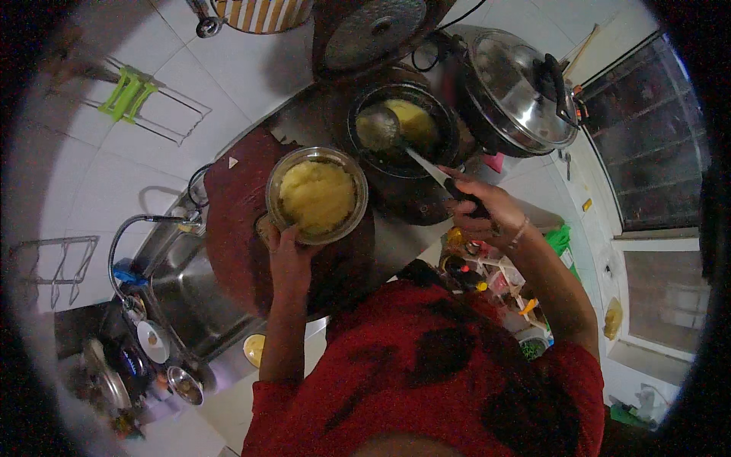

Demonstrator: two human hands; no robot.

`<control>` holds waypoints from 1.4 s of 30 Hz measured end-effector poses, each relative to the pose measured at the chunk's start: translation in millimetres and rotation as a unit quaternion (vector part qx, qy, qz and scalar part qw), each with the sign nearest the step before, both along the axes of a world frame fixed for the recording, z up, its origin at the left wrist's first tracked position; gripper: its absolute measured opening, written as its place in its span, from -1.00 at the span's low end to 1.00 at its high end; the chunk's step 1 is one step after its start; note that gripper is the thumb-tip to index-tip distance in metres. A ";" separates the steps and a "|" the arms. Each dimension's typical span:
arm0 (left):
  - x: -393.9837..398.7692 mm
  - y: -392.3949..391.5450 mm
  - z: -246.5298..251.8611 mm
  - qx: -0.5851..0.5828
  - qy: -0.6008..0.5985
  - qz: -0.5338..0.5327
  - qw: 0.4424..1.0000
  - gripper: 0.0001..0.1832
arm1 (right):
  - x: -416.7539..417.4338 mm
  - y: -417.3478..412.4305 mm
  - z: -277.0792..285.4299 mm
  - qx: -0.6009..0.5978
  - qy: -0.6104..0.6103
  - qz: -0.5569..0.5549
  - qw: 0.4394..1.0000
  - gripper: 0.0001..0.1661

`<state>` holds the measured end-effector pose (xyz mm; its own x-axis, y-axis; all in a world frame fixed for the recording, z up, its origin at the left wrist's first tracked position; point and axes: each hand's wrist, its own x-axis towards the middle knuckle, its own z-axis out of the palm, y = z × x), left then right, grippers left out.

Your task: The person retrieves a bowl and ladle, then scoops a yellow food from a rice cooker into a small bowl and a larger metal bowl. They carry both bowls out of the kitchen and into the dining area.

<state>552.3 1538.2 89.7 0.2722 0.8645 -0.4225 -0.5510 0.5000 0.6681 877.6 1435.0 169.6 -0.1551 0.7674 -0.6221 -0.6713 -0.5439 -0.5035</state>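
Note:
My left hand (290, 251) grips the near rim of a clear bowl (362, 197) over a round reddish-brown board (240, 228). Soft yellow food (317, 193) fills much of this bowl; its exact kind cannot be told. Fingers of my right hand (485, 208) wrap around the dark handle of a metal ladle (425, 165). The ladle's round head reaches inside a dark cooker pot (357, 123). More yellow food (414, 120) lies in the pot, partly covered by the ladle head.
The cooker's raised lid (377, 25) stands behind the pot. At the right is a large pan with a glass lid (508, 85). A steel sink (197, 291) with a flexible faucet (117, 240) lies left. Bottles and packets (485, 277) crowd a low shelf beside my right arm.

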 end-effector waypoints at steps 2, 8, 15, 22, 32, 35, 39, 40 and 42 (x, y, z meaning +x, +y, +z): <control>2.0 3.0 0.9 0.002 0.044 -0.001 0.999 -0.45 | -2.0 -14.5 17.7 0.040 0.015 0.005 0.999 -0.43; 5.7 8.1 5.7 0.169 0.252 -0.017 0.953 -0.36 | -37.7 -59.6 79.3 0.139 -0.297 0.065 0.942 -0.36; 3.3 24.3 -6.7 0.146 0.117 -0.013 0.982 -0.32 | -79.7 -60.0 24.7 0.319 -0.602 0.128 0.721 -0.37; -1.1 26.9 -3.7 0.068 0.031 0.015 0.997 -0.33 | -88.4 -59.9 1.8 0.263 -0.546 0.167 0.778 -0.36; -44.1 10.7 -9.9 0.138 0.120 0.031 0.983 -0.46 | -58.2 -61.2 10.6 0.006 -0.361 0.114 0.925 -0.40; -69.3 5.9 -26.9 0.312 0.417 -0.029 0.853 -0.47 | -15.2 -64.3 -10.8 0.030 -0.404 0.053 0.913 -0.45; -82.8 -8.9 -18.0 0.317 0.520 -0.051 0.791 -0.49 | 24.2 -24.8 -24.1 0.115 -0.571 0.079 0.809 -0.63; -87.0 -14.5 -8.6 0.310 0.540 -0.054 0.780 -0.49 | 27.4 -8.3 -22.3 0.115 -0.566 0.107 0.810 -0.65; -91.3 -25.8 5.3 0.348 0.634 -0.100 0.683 -0.49 | 38.8 13.5 -19.6 0.080 -0.546 0.165 0.818 -0.64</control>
